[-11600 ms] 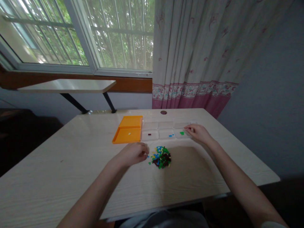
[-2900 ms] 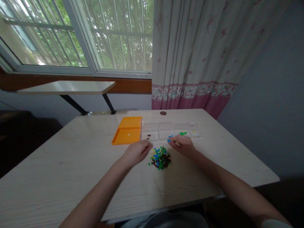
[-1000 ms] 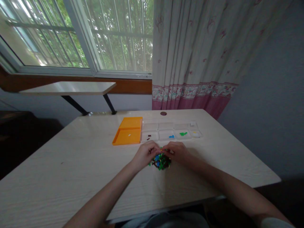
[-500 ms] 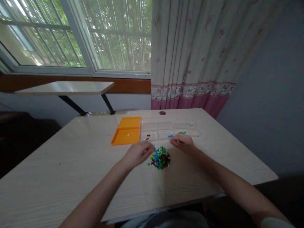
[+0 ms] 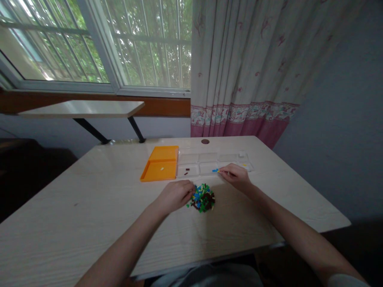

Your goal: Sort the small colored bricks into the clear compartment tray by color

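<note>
A small pile of tiny blue, green, brown and yellow pieces (image 5: 204, 200) lies on the pale wooden table (image 5: 89, 207). My left hand (image 5: 176, 194) rests at the pile's left edge, fingers curled down onto the pieces. My right hand (image 5: 237, 176) is pinched shut over the near row of a clear compartment tray (image 5: 208, 158), hiding the compartment right of the blue pieces (image 5: 214, 170). What the pinch holds is too small to name. Brown pieces (image 5: 186, 171) lie in the near left compartment.
An open orange lid (image 5: 161, 167) with one white piece in it lies left of the tray. Yellow pieces (image 5: 244, 165) and a white piece (image 5: 241, 154) sit in the tray's right end. A cable hole (image 5: 205, 141) is near the far edge, below the window and curtain.
My right hand left the pile and moved up and right to the tray's near row, now covering the green pieces. My left hand stayed at the pile's left edge.
</note>
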Action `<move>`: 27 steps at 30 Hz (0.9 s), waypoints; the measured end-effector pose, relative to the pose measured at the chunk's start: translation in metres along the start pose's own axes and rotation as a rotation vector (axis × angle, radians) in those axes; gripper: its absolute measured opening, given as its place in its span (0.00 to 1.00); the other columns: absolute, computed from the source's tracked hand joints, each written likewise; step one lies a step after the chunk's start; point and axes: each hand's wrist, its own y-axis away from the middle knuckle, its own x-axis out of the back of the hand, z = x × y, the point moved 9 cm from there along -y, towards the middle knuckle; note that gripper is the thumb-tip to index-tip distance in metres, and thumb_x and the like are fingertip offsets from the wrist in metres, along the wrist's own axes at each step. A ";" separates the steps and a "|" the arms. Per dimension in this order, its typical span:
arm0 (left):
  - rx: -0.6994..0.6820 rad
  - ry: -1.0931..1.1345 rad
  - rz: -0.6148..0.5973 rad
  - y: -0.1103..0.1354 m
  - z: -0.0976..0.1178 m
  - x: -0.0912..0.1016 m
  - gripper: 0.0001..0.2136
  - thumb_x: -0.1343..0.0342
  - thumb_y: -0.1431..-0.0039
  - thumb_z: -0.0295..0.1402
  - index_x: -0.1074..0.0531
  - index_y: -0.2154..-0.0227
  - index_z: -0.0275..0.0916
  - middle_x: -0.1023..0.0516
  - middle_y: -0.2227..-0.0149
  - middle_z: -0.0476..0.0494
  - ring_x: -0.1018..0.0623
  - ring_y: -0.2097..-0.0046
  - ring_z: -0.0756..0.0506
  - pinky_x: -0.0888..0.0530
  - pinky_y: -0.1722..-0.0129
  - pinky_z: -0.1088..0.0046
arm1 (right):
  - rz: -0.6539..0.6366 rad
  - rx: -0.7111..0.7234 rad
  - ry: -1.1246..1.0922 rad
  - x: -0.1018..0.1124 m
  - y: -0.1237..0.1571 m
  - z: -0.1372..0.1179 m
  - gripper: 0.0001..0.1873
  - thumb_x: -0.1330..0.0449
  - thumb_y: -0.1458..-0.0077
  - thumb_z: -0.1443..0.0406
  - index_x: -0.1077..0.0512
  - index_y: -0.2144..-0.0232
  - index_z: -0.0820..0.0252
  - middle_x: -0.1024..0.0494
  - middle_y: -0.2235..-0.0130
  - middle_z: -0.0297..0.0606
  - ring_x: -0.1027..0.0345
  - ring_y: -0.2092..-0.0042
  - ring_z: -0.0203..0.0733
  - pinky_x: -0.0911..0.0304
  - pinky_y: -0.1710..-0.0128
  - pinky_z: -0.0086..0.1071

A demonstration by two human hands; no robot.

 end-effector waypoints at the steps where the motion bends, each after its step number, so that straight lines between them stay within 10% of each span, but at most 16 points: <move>1: 0.000 0.004 0.013 0.000 0.001 0.001 0.09 0.57 0.41 0.31 0.32 0.67 0.39 0.29 0.69 0.46 0.29 0.66 0.49 0.34 0.67 0.76 | -0.018 0.007 0.002 0.000 -0.001 0.000 0.05 0.43 0.48 0.66 0.28 0.71 0.59 0.25 0.75 0.35 0.34 0.75 0.31 0.39 0.75 0.23; 18: 0.134 0.186 0.163 -0.021 -0.009 -0.017 0.12 0.55 0.41 0.35 0.29 0.61 0.40 0.29 0.63 0.43 0.30 0.58 0.46 0.32 0.58 0.71 | -0.646 -0.535 0.276 0.039 0.030 0.139 0.12 0.45 0.50 0.60 0.25 0.72 0.61 0.25 0.76 0.37 0.36 0.76 0.35 0.47 0.76 0.26; 27: 0.098 0.222 0.142 -0.023 -0.008 -0.019 0.10 0.52 0.43 0.32 0.27 0.63 0.39 0.28 0.64 0.43 0.30 0.59 0.46 0.33 0.58 0.71 | -0.606 -0.572 0.296 0.039 0.032 0.144 0.15 0.49 0.48 0.63 0.25 0.67 0.64 0.23 0.72 0.40 0.34 0.74 0.37 0.45 0.73 0.27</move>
